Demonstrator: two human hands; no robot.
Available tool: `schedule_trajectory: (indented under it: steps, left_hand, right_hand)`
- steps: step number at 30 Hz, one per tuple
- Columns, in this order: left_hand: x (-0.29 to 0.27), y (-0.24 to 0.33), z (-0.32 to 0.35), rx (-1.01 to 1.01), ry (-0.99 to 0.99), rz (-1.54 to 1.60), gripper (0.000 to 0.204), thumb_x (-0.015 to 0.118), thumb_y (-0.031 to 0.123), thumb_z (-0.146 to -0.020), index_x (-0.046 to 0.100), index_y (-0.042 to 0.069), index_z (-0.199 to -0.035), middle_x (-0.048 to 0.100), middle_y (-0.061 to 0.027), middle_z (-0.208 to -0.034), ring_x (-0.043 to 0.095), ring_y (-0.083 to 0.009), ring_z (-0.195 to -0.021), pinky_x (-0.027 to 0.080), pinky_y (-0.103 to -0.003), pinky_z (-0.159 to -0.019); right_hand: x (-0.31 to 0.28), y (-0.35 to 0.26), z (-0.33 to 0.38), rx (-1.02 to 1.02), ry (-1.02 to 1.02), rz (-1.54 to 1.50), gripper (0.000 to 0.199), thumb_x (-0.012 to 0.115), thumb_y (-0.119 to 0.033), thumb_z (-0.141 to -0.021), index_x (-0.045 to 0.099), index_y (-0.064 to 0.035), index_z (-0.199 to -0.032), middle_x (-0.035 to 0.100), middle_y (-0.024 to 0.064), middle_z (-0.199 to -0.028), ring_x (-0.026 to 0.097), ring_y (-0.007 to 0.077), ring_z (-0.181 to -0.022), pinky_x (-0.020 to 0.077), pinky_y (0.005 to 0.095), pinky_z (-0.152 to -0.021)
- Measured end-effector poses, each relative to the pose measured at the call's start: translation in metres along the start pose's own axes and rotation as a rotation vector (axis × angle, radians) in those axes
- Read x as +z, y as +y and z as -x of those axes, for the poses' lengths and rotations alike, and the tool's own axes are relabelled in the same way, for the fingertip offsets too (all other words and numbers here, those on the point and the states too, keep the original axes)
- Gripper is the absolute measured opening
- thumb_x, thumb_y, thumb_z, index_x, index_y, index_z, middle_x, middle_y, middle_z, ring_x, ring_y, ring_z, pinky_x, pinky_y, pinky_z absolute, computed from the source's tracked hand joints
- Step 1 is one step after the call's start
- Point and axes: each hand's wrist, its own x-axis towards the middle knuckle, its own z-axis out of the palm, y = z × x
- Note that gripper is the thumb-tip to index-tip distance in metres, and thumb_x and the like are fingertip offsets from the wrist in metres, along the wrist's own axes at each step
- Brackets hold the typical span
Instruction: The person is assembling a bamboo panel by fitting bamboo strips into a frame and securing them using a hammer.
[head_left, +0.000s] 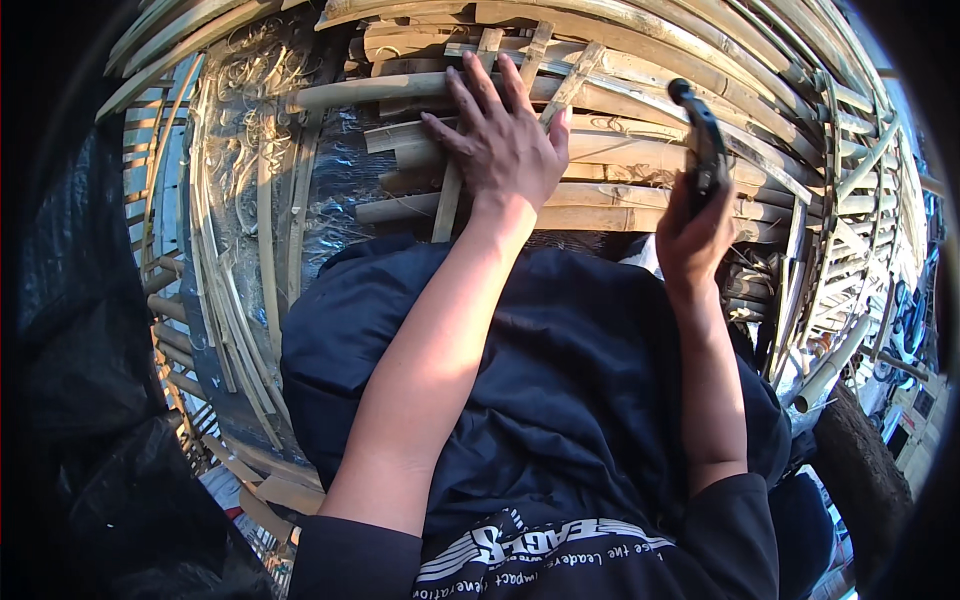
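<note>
My left hand (pixel 507 150) lies with fingers spread on a row of split bamboo strips (pixel 620 150). Its fingertips are by narrow bamboo crosspieces (pixel 575 80) that run across the row. Raised over the right part of the row, my right hand (pixel 697 235) is closed around a dark claw hammer (pixel 708 145). The hammer's rounded face points away from me, and its handle is mostly hidden in my grip. One longer rounded bamboo piece (pixel 370 91) sticks out to the left under my left hand.
Curled shavings (pixel 255 130) and thin slats (pixel 265 230) lie on a shiny dark sheet at the left. Slatted bamboo lattice (pixel 870 200) stands at the right, near a thick dark log (pixel 862 450). Black plastic sheeting (pixel 90 400) hangs at the far left. Dark cloth (pixel 560 340) covers my lap.
</note>
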Motion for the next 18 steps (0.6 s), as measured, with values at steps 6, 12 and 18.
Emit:
schedule_trajectory:
  steps: [6,12,18]
  left_hand:
    - [0.001,-0.006,0.0,-0.006,-0.014,0.017,0.084,0.055,0.055,-0.096,0.035,0.002,-0.158,0.027,-0.0295,-0.164,0.029,-0.0494,-0.15,0.028,-0.079,-0.109]
    - [0.003,-0.003,-0.001,-0.003,0.018,0.007,0.084,0.054,0.056,-0.096,0.036,0.002,-0.158,0.028,-0.0298,-0.163,0.03,-0.0495,-0.149,0.029,-0.079,-0.108]
    - [0.004,-0.008,0.0,0.002,0.02,-0.032,0.083,0.052,0.056,-0.098,0.036,0.002,-0.157,0.027,-0.0298,-0.163,0.031,-0.05,-0.148,0.03,-0.079,-0.108]
  right_hand:
    - [0.015,0.016,0.004,0.059,-0.262,0.087,0.033,0.072,-0.013,-0.096,0.056,0.0021,-0.12,0.07,0.0166,-0.084,0.071,0.0369,-0.071,0.0556,0.0456,-0.063]
    - [0.007,0.008,0.01,-0.097,0.138,-0.019,0.036,0.07,-0.013,-0.097,0.055,0.0005,-0.127,0.071,0.0187,-0.091,0.071,0.0371,-0.071,0.0563,0.0453,-0.065]
    - [0.011,0.013,0.001,0.134,-0.067,0.048,0.031,0.067,-0.017,-0.1,0.053,0.0003,-0.122,0.069,0.0226,-0.083,0.071,0.0404,-0.075,0.0549,0.0467,-0.062]
